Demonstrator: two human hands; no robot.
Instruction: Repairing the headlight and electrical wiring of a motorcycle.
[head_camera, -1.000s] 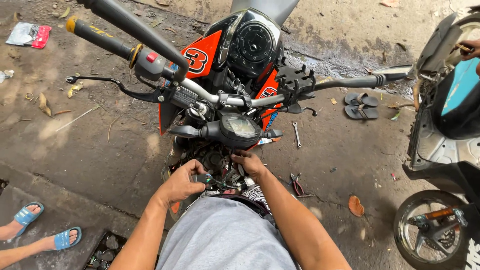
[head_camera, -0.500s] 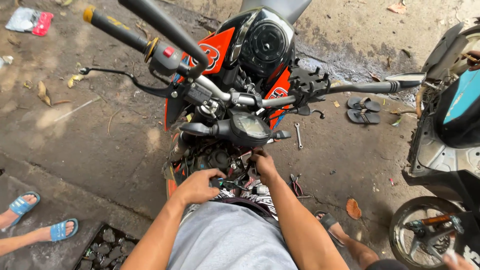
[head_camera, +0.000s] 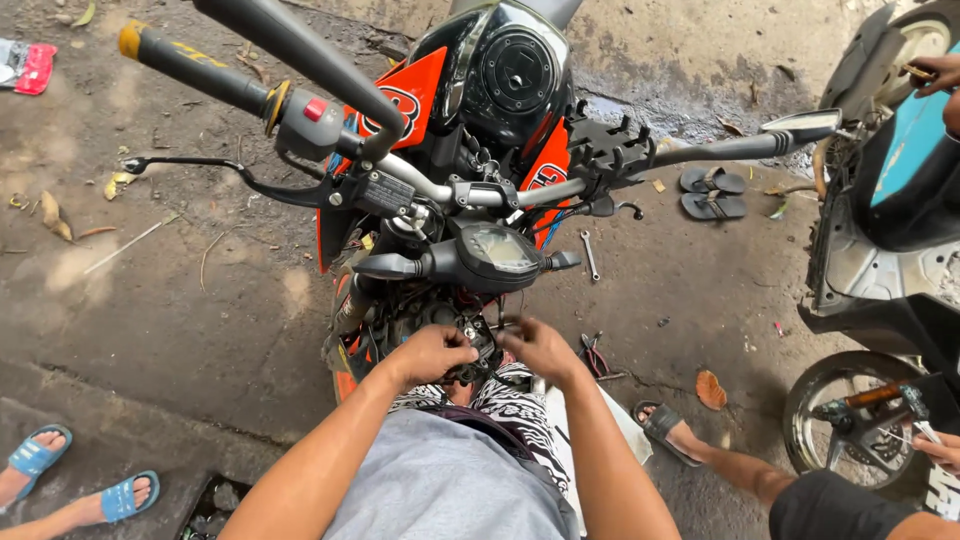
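Note:
I look down over an orange and black motorcycle from its front end. Its handlebar crosses the top of the view and the instrument display sits just above my hands. My left hand is closed on a black part in the wiring below the display. My right hand touches the same black part from the right, fingers curled on it. What lies under my palms is hidden.
A wrench and pliers lie on the dirt ground right of the bike. A pair of sandals lies farther back. A scooter stands at right, with another person's leg near it. Feet in blue sandals are at lower left.
The view has moved closer and lower over the front of the bike. Both my hands have come together on the black part below the display.

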